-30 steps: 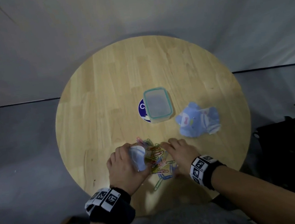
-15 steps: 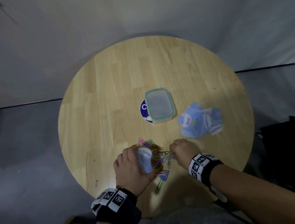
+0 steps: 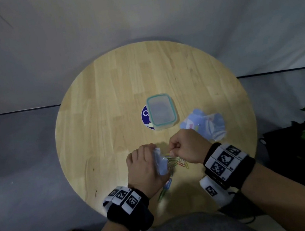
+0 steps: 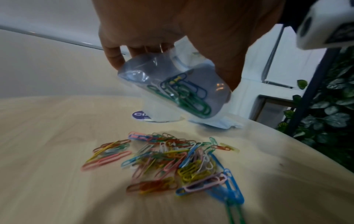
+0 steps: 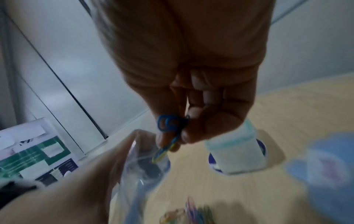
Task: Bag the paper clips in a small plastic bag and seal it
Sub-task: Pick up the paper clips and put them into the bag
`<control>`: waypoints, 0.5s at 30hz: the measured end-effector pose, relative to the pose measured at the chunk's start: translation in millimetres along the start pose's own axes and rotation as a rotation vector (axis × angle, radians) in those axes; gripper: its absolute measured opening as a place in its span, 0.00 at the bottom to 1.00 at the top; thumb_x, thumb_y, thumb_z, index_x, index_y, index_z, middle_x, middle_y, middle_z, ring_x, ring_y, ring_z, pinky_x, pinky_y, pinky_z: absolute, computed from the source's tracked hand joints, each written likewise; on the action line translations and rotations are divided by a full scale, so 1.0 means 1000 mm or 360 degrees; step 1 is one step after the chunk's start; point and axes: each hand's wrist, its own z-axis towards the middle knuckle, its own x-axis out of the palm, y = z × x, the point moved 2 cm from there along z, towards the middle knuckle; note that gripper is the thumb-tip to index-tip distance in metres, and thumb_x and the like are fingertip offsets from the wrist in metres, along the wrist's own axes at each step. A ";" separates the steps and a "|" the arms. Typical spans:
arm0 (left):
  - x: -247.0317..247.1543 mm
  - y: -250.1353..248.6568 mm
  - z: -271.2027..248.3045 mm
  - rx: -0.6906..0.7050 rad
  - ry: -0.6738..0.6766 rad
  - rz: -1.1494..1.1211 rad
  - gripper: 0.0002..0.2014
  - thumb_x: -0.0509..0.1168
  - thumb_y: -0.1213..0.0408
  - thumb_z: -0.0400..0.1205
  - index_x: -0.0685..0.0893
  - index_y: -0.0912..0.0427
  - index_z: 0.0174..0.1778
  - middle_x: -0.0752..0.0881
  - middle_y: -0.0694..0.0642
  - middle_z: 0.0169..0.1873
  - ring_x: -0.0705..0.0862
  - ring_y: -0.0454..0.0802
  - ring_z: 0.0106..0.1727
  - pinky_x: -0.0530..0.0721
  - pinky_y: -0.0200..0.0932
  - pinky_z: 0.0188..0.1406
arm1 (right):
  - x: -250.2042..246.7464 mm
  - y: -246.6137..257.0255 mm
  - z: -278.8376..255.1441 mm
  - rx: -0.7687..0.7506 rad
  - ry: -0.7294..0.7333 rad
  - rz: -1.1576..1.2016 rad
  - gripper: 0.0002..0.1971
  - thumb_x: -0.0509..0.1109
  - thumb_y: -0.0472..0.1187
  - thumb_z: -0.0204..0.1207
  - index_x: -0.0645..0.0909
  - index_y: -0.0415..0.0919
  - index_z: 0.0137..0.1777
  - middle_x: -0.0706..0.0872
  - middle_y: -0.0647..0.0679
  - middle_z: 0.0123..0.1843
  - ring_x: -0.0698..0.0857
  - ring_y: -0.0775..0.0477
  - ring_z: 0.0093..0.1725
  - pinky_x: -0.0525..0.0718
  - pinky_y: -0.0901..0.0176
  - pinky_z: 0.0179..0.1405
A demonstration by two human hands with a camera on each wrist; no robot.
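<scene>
While loose paper clips [image 4: 172, 163] lie heaped on the wooden surface [image 3: 95, 122] low in the head view, my left hand [image 3: 144, 166] curls round the small plastic bag [image 4: 172, 84], lifted clear of the heap, a few clips already inside. My right hand [image 3: 188, 147] pinches several clips [image 5: 170, 125] right at the bag's mouth. Farther up, near mid-frame, a lidded clear box [image 3: 161, 112] sits on a blue sticker [image 3: 144, 114]; right of it lies a pile of blue bags [image 3: 204, 124].
</scene>
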 end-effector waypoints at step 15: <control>0.004 -0.014 0.011 -0.0244 -0.0064 -0.0392 0.36 0.75 0.48 0.60 0.70 0.54 0.61 0.76 0.53 0.49 0.76 0.56 0.50 0.68 0.47 0.48 | -0.013 0.034 0.023 0.0261 -0.0001 0.0398 0.05 0.66 0.26 0.69 0.83 0.27 0.37 0.89 0.30 0.38 0.88 0.36 0.30 0.89 0.51 0.29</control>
